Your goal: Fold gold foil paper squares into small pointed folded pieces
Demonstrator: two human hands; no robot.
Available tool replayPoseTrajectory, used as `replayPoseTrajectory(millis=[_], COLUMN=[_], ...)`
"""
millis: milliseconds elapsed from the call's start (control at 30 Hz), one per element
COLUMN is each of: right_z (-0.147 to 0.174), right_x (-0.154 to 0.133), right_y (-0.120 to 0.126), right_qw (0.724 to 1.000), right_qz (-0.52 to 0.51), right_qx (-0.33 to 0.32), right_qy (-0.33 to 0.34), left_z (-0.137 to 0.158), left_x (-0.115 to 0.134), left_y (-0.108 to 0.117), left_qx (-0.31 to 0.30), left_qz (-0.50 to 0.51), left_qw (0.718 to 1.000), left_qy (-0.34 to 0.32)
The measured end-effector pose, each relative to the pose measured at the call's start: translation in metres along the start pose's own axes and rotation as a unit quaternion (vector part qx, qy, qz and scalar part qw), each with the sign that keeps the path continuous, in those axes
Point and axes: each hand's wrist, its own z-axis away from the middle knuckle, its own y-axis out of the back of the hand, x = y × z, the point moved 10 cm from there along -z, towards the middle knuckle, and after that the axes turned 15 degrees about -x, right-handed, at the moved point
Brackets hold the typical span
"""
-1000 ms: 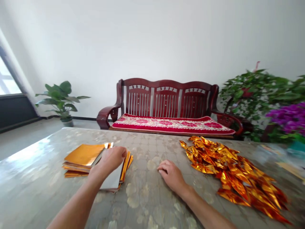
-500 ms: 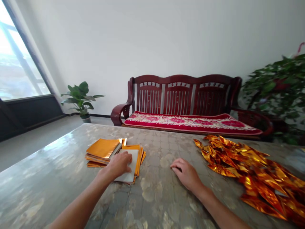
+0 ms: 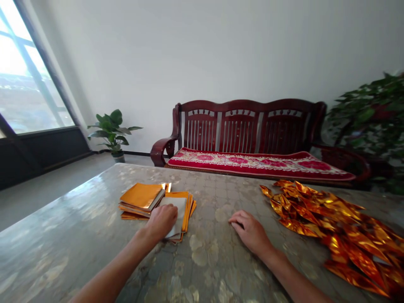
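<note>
My left hand [image 3: 163, 221] rests over the near left part of a stack of foil paper sheets [image 3: 184, 210]. Its fingers are curled down against the grey-backed top sheet [image 3: 178, 207], and their tips are hidden. Left of that stack, and touching or nearly so, lies a second pile of gold-orange foil paper [image 3: 141, 195]. My right hand [image 3: 249, 231] lies on the table to the right, fingers curled together, with nothing visible in them. Beyond it on the right is a heap of shiny folded gold-orange foil pieces [image 3: 344, 231].
A patterned grey cover lies on the table [image 3: 94, 252]. Behind the far edge stands a dark red wooden bench [image 3: 240, 130] with a red floral seat mat [image 3: 252, 163]. A potted plant [image 3: 115, 132] is at the left by the window; a leafy plant [image 3: 372, 113] is at the right.
The view has shifted slightly, so everything appears a little further right. My left hand's fingers have drawn in and curled more over the top sheet. The right hand stays where it was.
</note>
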Motion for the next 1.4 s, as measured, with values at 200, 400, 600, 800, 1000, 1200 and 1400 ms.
replayPoseTrajectory(millis=[200,400,600,800,1000,1200,1400], right_z=[0.001,0.002,0.005,0.014,0.027,0.045,0.043], right_x=[-0.001,-0.001,0.0,-0.032,-0.036,-0.056,-0.08], right_y=[0.0,0.0,0.001,0.008,0.032,0.045,0.023], right_qw=[1.0,1.0,0.998,0.987,0.975,0.948,0.951], right_qz=[-0.001,-0.001,-0.063,-0.049,0.021,0.162,0.182], right_qx=[0.001,0.002,0.022,0.036,0.153,0.225,0.142], right_qy=[-0.001,0.01,0.016,0.146,0.159,0.158,0.205], left_z=[0.0,0.014,0.046,0.048,0.035,0.04,0.016], left_x=[0.0,0.014,0.091,0.139,0.136,0.141,0.144], left_y=[0.003,0.012,0.015,0.0,0.008,0.017,0.004], left_qx=[0.01,0.047,0.132,0.145,0.136,0.2,0.189], left_qz=[-0.008,-0.001,-0.049,-0.079,0.063,0.094,0.1], left_qw=[1.0,0.995,0.945,0.903,0.945,0.947,0.948], left_qy=[-0.016,-0.085,-0.294,-0.397,-0.291,-0.232,-0.236])
